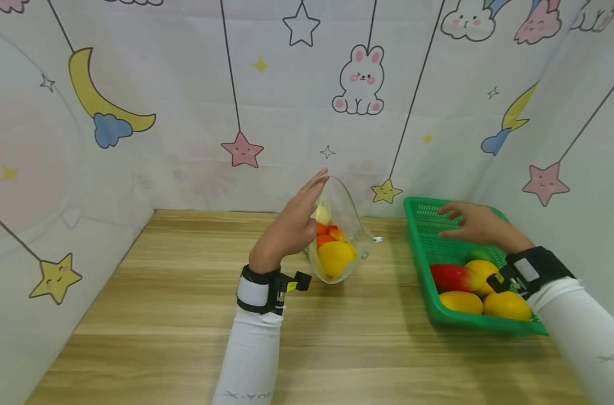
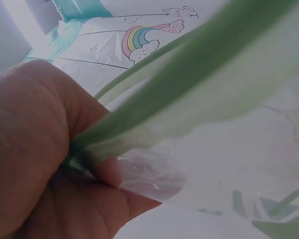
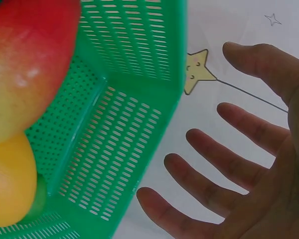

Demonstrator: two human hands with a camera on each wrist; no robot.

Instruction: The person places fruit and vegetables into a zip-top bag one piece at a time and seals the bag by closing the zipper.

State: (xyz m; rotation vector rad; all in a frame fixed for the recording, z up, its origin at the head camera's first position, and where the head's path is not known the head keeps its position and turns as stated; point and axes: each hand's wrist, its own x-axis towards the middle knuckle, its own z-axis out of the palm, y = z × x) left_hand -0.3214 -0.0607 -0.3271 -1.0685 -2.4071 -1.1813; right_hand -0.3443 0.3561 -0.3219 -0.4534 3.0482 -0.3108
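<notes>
My left hand (image 1: 289,229) pinches the rim of a clear zip bag (image 1: 348,211), holding its mouth apart. In the left wrist view, the thumb and fingers (image 2: 37,114) grip the bag's green-tinted edge (image 2: 164,97). Inside the bag are a large yellow fruit (image 1: 336,259), several smaller orange-red fruits (image 1: 325,241) and a pale yellow one (image 1: 322,214). Over the back of a green basket (image 1: 421,270) hovers my right hand (image 1: 476,226), fingers spread and holding nothing. Below it lie a red-and-yellow mango (image 3: 30,64), several yellow fruits (image 1: 506,306) and a green fruit (image 1: 481,254).
The bag and basket rest on a wooden table (image 1: 185,315), the basket at the right. Behind them hangs a white cloth (image 1: 185,84) printed with stars, a moon and a rabbit, which also covers both sides. A slider (image 1: 378,239) sticks out from the bag's right corner.
</notes>
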